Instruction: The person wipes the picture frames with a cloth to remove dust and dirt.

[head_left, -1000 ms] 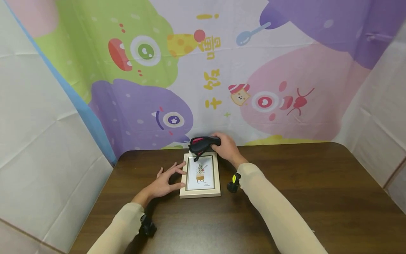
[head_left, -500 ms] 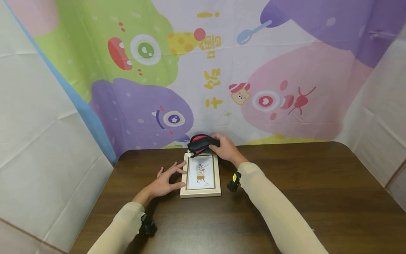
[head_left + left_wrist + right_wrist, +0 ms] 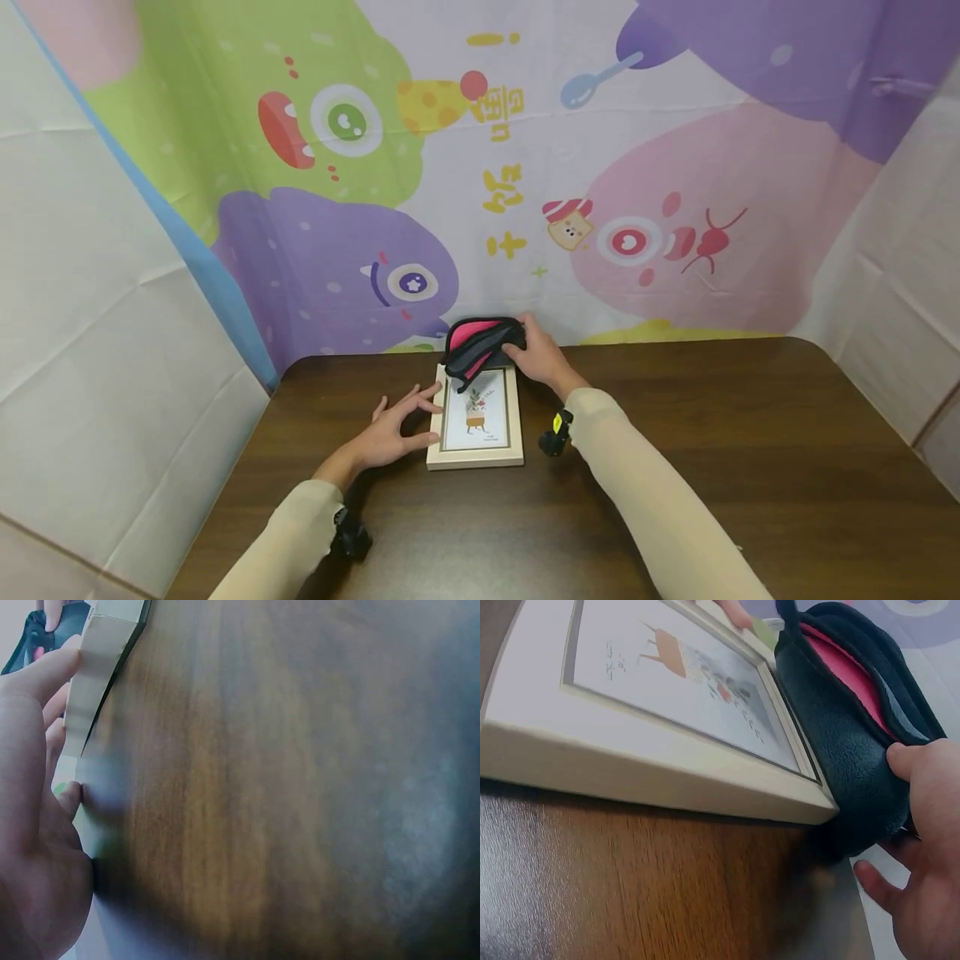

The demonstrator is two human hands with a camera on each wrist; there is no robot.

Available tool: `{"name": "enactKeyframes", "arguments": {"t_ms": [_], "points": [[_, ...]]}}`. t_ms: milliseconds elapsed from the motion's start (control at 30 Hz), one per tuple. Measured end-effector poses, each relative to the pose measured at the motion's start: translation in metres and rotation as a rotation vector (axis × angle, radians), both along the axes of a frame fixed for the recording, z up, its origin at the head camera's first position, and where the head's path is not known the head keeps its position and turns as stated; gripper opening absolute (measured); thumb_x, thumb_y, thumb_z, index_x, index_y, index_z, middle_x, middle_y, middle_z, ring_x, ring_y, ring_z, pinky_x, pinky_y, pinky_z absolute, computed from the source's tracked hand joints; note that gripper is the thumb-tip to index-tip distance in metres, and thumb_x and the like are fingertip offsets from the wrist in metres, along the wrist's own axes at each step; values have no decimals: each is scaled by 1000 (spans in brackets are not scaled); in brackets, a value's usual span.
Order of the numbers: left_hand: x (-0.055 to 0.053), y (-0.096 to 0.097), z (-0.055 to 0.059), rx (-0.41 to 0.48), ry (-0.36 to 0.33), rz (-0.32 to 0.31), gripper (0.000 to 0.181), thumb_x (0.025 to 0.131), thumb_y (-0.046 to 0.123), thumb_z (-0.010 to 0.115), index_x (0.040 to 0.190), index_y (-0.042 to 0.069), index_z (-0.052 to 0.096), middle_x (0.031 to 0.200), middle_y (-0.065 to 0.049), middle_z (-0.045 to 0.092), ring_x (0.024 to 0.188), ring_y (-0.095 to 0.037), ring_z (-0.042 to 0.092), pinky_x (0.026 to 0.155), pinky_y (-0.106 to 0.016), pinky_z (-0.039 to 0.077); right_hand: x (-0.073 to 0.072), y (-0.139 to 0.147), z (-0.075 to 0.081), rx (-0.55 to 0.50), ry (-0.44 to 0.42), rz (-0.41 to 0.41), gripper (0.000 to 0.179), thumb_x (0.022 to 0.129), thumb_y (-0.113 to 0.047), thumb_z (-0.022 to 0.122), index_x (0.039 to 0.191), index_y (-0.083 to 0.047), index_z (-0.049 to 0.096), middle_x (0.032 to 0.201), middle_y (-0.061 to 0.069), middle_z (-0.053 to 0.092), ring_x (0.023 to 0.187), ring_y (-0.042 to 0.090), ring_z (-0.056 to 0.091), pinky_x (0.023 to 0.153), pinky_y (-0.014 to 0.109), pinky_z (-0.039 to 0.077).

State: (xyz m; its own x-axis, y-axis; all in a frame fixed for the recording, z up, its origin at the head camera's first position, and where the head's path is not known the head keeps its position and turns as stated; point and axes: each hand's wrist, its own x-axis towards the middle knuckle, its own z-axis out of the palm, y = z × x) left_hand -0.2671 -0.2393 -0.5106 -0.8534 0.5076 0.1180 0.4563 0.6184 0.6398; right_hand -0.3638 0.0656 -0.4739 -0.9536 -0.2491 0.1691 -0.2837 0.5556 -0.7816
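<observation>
Near the brown wooden table (image 3: pixel 720 450)'s far edge, your right hand (image 3: pixel 540 354) pinches a dark plush pouch (image 3: pixel 491 343), spread left hand (image 3: pixel 387 435) touching a cream rectangular frame (image 3: pixel 478 457)

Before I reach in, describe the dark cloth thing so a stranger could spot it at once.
Toward the far edge of the brown table, below the cartoon-printed sheet, lies a pale picture frame. At its far end, the person's right grip holds the cloth thing. Its plush, dark body, bright pink inside, sets it apart from the straight-edged, pale frame.
</observation>
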Motion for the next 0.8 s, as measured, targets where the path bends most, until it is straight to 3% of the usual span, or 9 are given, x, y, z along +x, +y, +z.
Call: {"name": "enactKeyframes", "arguments": {"t_ms": [367, 600, 800], "points": [[0, -1, -1, -1, -13, 8, 41, 88, 43, 70, 124, 26, 58, 157, 9, 29, 148, -30, 13, 106, -69, -8, -3, -2, -2, 36, -28, 45, 50, 102, -22, 51, 146, -2, 35, 146, 21, 44, 134, 35, 41, 108, 47, 34], [0, -1, 0, -4, -7, 8, 41, 88, 43, 70, 123, 26, 58, 158, 9, 29, 147, -31, 14, 105, -70, -8, -5, -8, -3, 21, -73, 5, 50, 105, -24, 43, 149, -2, 28, 152, 21, 35, 140, 35, 31, 112, 47, 27], [0, 0, 2, -10, -21, 9, 41, 89, 44, 70, 124, 27, 57, 158, 8, 27, 148, -30, 13, 105, -69, -9, -5, -16, 0, -19, -91, -38, 38, 106, -24, 41, 137, -3, 38, 144, 21, 45, 135, 35, 39, 108, 48, 33]]}}
